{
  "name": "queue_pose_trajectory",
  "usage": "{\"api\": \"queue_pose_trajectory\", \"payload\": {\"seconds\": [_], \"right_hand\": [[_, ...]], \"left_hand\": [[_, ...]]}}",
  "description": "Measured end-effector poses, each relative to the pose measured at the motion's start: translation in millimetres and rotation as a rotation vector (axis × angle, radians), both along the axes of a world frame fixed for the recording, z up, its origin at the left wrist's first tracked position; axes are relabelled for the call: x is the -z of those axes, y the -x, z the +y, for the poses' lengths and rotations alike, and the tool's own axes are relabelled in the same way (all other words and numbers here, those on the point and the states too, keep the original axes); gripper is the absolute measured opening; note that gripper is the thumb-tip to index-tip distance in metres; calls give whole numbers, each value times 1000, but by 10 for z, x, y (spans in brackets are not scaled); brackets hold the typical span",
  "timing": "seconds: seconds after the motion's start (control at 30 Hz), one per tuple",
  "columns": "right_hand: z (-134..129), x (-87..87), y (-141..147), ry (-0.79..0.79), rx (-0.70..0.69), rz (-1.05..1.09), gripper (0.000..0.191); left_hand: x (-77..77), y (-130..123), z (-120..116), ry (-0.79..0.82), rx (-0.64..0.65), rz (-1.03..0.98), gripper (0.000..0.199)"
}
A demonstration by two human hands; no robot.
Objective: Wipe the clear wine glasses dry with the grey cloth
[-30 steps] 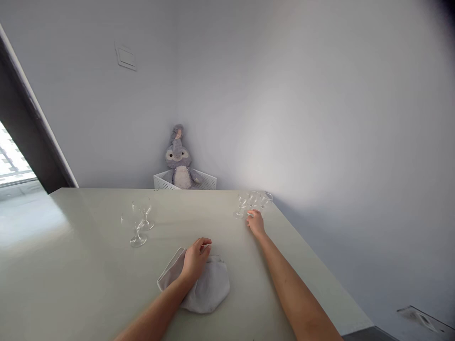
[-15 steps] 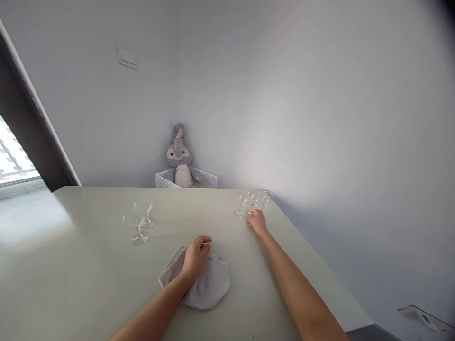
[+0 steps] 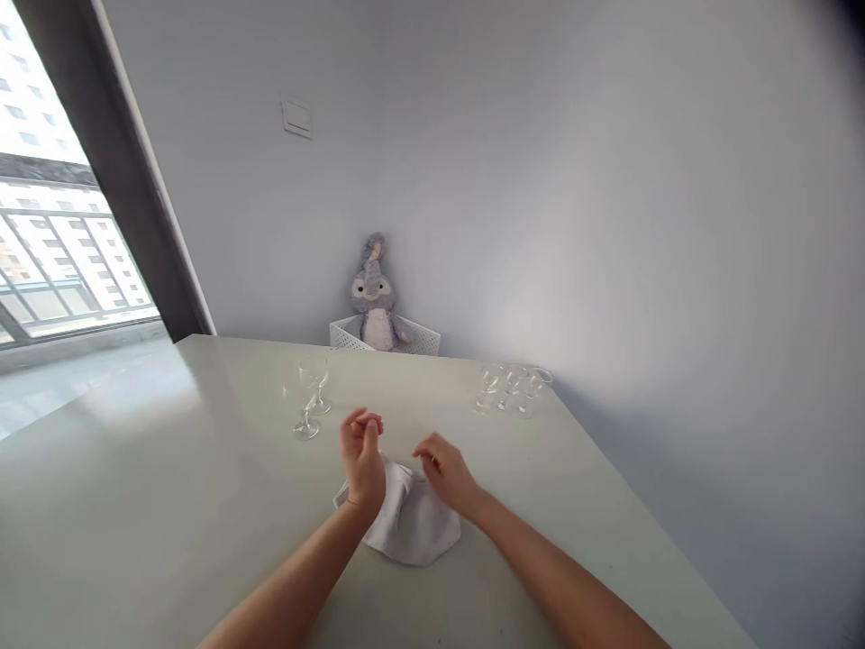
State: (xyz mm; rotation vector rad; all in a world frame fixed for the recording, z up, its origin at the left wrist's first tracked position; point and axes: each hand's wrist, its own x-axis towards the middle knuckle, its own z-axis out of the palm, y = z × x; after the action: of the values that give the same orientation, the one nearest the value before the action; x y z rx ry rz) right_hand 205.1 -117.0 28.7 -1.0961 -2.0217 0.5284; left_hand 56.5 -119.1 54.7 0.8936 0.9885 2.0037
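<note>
Daylight from the overexposed window (image 3: 60, 203) at left gives the table (image 3: 168, 487) a soft sheen near its far left corner; the view's upper right is dark.

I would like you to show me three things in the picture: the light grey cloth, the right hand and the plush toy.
Light grey cloth (image 3: 424, 532): head view, on the bare fabric towards its near edge.
Right hand (image 3: 447, 472): head view, on the back of the hand.
Plush toy (image 3: 377, 330): head view, on its pale belly.
</note>
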Motion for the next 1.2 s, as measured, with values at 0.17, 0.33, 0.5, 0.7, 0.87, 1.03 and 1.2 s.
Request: {"api": "queue_pose_trajectory", "payload": {"seconds": [0.17, 0.33, 0.5, 0.7, 0.87, 1.03, 1.2], "right_hand": [[-584, -61, 249, 45, -314, -317, 42], [-614, 110, 382, -19, -243, -538, 61], [-515, 210, 460, 33, -192, -347, 18], [-309, 107, 329, 398, 128, 258, 25], [-156, -129, 193, 657, 324, 858, 34], [-104, -349, 280, 405, 226, 956, 27], [-77, -216, 322, 451, -58, 672, 37]], "left_hand": [[-234, 521, 123, 288, -64, -623, 22], [-183, 1055, 409, 573, 51, -907, 26], [-43, 1190, 600, 466, 169, -953, 51], [60, 1217, 632, 294, 223, -927, 31], [23, 861, 533, 296, 350, -757, 12], [50, 315, 420, 269, 699, -517, 16], [138, 127, 373, 246, 789, -233, 38]]}}
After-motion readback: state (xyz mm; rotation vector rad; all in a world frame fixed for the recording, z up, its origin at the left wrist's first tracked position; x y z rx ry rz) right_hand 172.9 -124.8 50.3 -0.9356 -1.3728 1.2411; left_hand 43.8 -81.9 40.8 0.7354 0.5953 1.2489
